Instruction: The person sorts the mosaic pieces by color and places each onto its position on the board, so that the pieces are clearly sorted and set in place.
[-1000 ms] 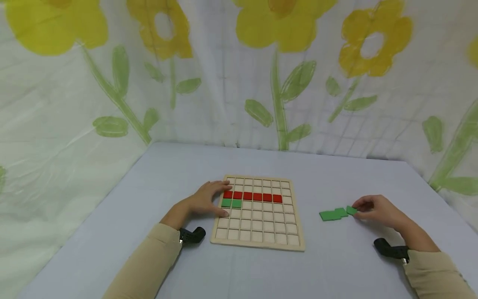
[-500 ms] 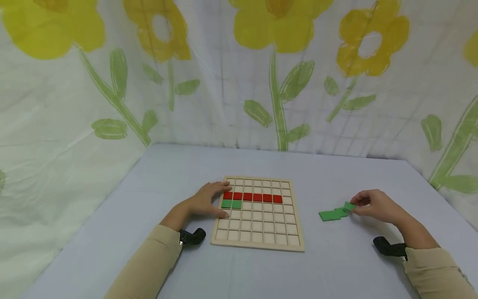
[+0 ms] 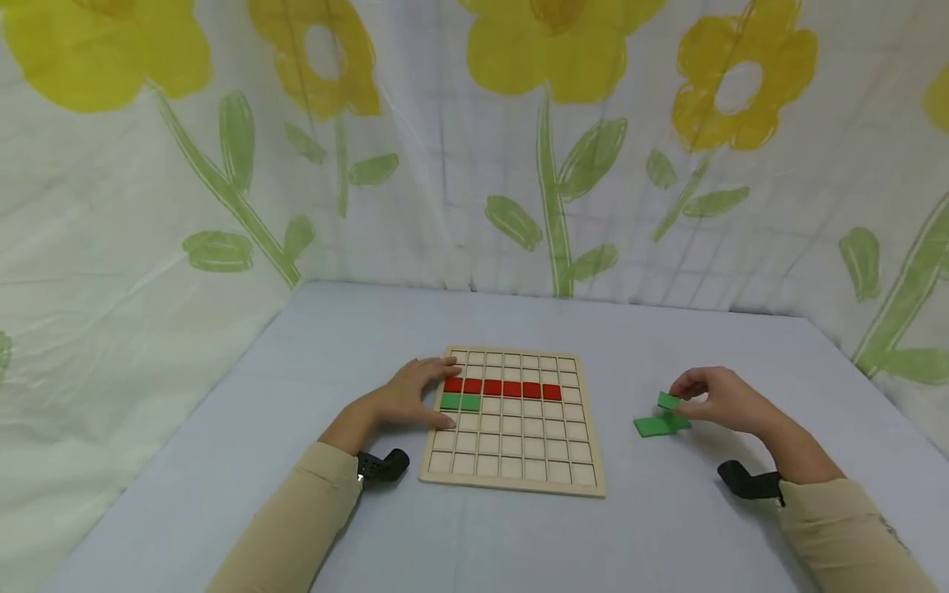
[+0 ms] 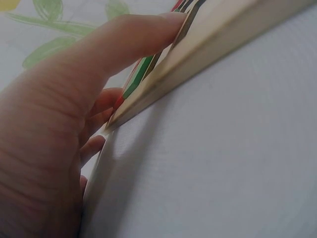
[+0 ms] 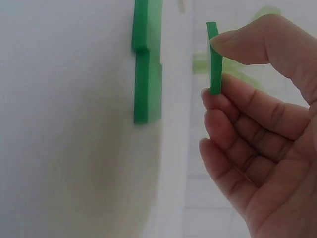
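Observation:
My right hand (image 3: 730, 401) pinches a small green square tile (image 5: 215, 59) between thumb and fingers, held above the table. Just below it lie more green tiles (image 3: 652, 427), side by side on the tabletop. My left hand (image 3: 408, 395) spreads over the left edge of a wooden grid board (image 3: 511, 487), thumb and fingertips resting on it. In the left wrist view the thumb lies across the board's rim. A row of red tiles (image 3: 493, 387) crosses the board's upper part. Two green tiles (image 3: 470, 403) sit at the left of the row below.
A white-covered table (image 3: 519, 543) carries the board in the middle and the loose tiles to its right. Behind stands a white curtain (image 3: 445, 231) with painted yellow flowers. Black camera mounts (image 3: 381, 466) are strapped to both wrists.
My right hand has lifted a green tile off the table and moved left with it, over the loose green tiles. The left hand and board have stayed in place.

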Demonstrator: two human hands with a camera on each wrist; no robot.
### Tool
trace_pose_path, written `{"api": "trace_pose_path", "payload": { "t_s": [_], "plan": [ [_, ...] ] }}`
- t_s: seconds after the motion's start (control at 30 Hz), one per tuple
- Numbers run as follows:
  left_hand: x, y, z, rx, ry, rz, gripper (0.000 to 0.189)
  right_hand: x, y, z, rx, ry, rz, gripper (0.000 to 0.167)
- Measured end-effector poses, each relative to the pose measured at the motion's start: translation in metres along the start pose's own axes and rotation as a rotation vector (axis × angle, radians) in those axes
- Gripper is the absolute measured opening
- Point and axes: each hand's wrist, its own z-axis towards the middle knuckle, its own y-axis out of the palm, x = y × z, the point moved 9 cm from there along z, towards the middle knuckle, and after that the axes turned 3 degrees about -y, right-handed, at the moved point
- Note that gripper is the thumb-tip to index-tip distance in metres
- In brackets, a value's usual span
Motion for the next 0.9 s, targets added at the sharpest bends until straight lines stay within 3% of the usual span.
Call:
{"api": "trace_pose_path", "payload": {
  "t_s": [0.57,0.9],
  "plan": [
    [0.001,0.001,0.002,-0.017,0.004,0.004,0.086,-0.044,0.021,0.024,-0.042,-0.109,0.064,0.016],
    [0.002,0.0,0.0,-0.021,0.0,-0.002,0.086,-0.063,0.049,0.046,-0.128,-0.103,0.122,0.018]
  ]
}}
